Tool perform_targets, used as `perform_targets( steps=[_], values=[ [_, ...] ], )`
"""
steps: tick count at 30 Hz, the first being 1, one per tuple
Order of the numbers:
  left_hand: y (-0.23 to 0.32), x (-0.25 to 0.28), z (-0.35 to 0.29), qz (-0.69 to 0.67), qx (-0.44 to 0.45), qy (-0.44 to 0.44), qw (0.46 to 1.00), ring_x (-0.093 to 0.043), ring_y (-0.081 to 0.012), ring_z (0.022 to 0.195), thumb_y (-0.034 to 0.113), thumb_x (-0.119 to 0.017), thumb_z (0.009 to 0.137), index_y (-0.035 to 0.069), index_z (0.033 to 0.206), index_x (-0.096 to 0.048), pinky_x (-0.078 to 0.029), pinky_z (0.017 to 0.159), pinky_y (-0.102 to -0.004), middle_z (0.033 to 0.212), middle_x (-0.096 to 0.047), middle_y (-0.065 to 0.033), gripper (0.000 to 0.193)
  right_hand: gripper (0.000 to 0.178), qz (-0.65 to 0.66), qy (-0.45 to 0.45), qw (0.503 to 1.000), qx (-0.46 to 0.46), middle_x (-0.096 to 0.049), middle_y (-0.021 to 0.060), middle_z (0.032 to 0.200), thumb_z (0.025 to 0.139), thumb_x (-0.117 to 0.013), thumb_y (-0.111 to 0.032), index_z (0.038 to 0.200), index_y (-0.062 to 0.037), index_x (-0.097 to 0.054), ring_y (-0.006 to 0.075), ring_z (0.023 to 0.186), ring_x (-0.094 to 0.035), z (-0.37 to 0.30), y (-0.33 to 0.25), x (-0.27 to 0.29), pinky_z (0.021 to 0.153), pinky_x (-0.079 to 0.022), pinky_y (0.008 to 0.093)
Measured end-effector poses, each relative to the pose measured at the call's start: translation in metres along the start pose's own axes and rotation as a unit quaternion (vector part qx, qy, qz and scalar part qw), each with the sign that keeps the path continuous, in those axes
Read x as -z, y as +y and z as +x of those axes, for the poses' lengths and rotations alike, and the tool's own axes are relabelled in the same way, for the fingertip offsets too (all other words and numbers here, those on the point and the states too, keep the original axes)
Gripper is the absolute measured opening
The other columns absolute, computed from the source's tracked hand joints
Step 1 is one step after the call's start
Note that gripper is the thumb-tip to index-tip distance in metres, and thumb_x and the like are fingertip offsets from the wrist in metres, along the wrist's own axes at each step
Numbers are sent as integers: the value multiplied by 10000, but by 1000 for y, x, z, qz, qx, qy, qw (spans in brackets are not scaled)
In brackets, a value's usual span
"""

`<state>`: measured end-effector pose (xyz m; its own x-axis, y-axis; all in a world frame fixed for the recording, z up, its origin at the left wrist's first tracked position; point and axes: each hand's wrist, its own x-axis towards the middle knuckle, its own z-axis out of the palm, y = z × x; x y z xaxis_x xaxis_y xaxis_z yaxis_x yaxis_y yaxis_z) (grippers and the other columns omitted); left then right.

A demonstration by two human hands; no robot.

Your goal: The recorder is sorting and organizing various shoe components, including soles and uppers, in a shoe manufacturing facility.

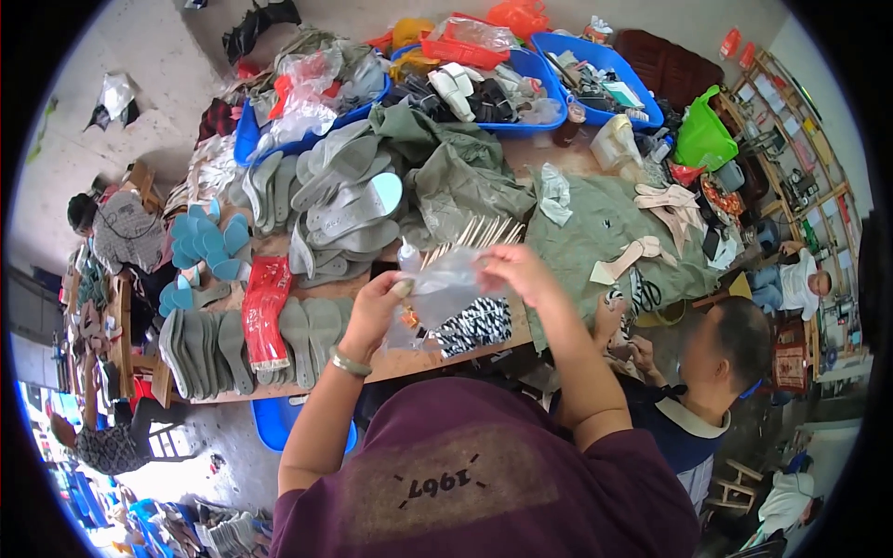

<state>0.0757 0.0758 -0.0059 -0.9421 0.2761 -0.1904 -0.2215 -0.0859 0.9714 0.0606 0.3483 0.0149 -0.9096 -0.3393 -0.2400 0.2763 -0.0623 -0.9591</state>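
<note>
Clear plastic bag [445,290] is stretched between the two hands, above the near edge of the worktop [400,365]. Its span runs roughly left to right, rising slightly toward the right hand.

Left hand [377,312]: thumb and fingers nearly closed, pinching the bag's left side. Right hand [512,270]: fingertips drawn together on the bag's right side, a little farther from the body than the left; the exact finger contact is blurred. Cannot tell whether the bag's mouth is open.

Key relation: black-and-white patterned bundle [479,325] sits on the body side of the bag, below and between the hands, its visible part nearer the right hand. The bag partly overlaps its upper edge. Neither hand holds the bundle.

Small orange item [409,318] shows just beside the left fingers; contact unclear. Thin sticks [479,232] fan out beyond the bag, near the right hand. White bottle [407,255] stands beyond the left hand.
</note>
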Motion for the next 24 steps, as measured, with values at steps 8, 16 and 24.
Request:
perform_targets(
  steps=[8,16,24],
  values=[
    [-20,106,-18,-130,-3,235,963,-565,-107,838,135,-546,907,64,1032,-603,-464,740,-256,920,-618,-6,155,180,43,16,998,-46,-671,79,813,904,-544,-79,1040,10,-622,149,677,-642,22,55,-39,669,-520,261],
    [17,250,-64,-146,-114,401,897,-582,-150,804,229,-492,948,31,1031,-587,-485,712,-290,913,-607,-51,235,196,-88,98,985,-115,-665,47,853,928,-522,-136,1049,-30,-635,108,712,-623,15,56,-38,659,-473,225],
    [0,266,-64,-36,-76,406,910,-458,-38,647,178,-609,898,59,781,-579,-368,583,-197,700,-505,63,169,181,-113,101,980,-127,-668,32,865,910,-535,-112,1027,-18,-638,81,724,-606,9,53,-66,644,-450,211]
  ],
)
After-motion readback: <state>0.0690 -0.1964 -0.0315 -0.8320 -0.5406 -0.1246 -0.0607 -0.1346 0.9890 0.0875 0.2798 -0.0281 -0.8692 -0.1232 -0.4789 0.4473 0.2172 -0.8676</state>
